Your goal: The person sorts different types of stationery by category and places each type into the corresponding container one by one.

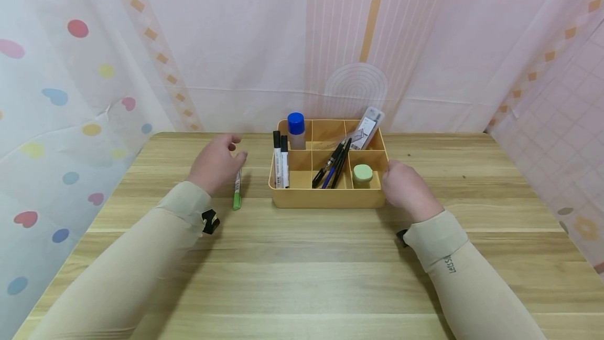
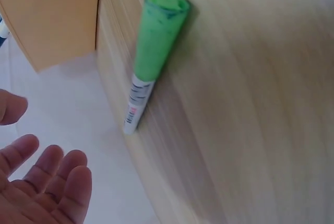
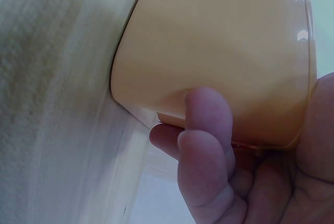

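My left hand [image 1: 218,164] hovers above the table with its fingers apart and nothing in them. Just beneath it lies a green-capped marker [image 1: 237,197], its white barrel partly hidden by the hand; the left wrist view shows this marker [image 2: 154,46] apart from the fingers [image 2: 75,192]. My right hand [image 1: 407,185] grips the right side of a yellow desk organizer [image 1: 329,199]. In the right wrist view its fingers curl against the organizer's outer wall [image 3: 209,41], with the thumb side at the rim.
The organizer's compartments hold two black-capped white markers [image 1: 285,164], a blue-capped bottle [image 1: 296,130], several pens [image 1: 336,164], a clear slim case [image 1: 367,129] and a light green round-topped item [image 1: 362,173]. A patterned curtain [image 1: 245,41] hangs behind the wooden table [image 1: 302,277].
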Demonstrator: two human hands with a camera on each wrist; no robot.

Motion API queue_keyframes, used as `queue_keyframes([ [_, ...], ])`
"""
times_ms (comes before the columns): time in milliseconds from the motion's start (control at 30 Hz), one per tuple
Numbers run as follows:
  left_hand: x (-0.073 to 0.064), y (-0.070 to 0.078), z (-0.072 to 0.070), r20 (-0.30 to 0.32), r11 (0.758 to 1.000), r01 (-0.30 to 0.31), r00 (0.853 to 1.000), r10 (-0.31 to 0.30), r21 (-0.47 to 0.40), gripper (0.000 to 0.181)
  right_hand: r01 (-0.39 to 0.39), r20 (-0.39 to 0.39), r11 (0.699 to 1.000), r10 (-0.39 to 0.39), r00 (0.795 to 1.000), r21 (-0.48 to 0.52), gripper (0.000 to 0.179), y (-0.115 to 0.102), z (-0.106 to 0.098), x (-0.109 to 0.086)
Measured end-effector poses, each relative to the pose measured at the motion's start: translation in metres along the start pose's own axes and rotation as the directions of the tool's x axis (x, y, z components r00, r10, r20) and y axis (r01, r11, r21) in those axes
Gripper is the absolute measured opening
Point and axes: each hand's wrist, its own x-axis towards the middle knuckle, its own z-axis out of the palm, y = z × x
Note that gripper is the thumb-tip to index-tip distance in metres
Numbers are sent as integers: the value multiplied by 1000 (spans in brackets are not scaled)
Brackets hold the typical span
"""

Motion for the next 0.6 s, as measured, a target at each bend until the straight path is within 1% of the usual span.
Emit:
queue_keyframes([
  [200, -1, -6, -1, 65, 999, 1, 998, -4, 43, 54, -1, 1, 1000, 1, 1000, -3, 50, 0, 0, 0],
  [467, -3, -13, 0, 95, 998, 22, 995, -27, 57, 55, -1, 2, 1000, 1, 1000, -12, 53, 0, 0, 0],
  [600, -6, -13, 0, 123, 997, 23, 992, -32, 75, 56, -1, 4, 1000, 1, 1000, -16, 53, 0, 0, 0],
])
